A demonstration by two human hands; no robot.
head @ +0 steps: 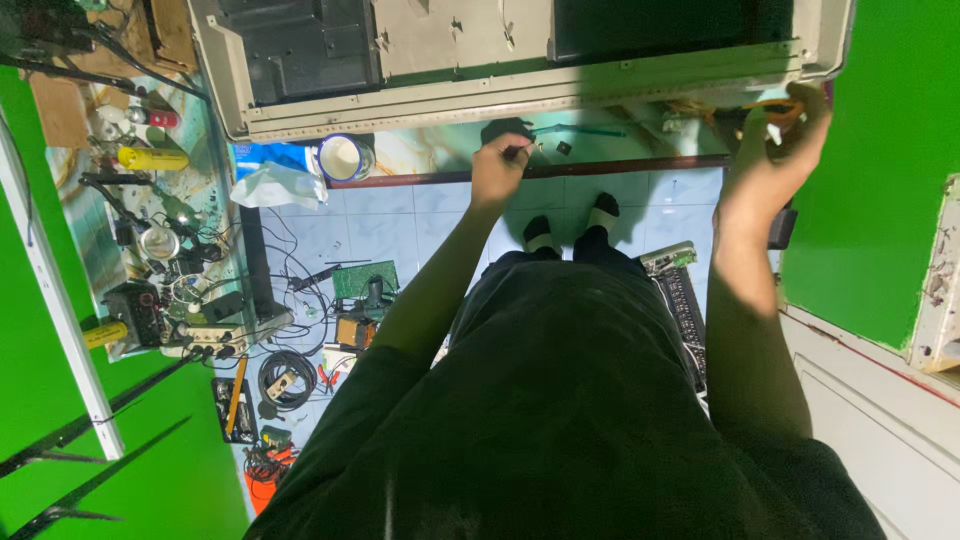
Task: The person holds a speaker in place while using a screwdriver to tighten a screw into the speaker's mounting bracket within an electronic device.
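**Two hands at the lower edge of an opened appliance casing**

The person stands at a marble-patterned bench (440,150) on which a long off-white plastic appliance casing (520,90) lies across the far side, its dark inner panels showing.

The left hand (497,165) is raised at the bench's near edge, just below the casing's middle. Its fingers are pinched narrow around a small dark slim tool (520,150); what kind of tool cannot be told. Just beyond it lies a small black object (506,129) and a thin teal rod (575,129).

The right hand (775,150) reaches to the casing's right end, fingers curled around a bundle of orange and white wires (778,118) at the corner; how firmly they grip cannot be told.

To the left on the bench stands a white round cup with a blue rim (342,157), beside a crumpled white plastic bag (280,185). Farther left a yellow cylinder (152,158) lies among cables. On the pale blue tiled floor (400,225) below lie a green circuit board (365,278) and a coiled black cable (285,375).
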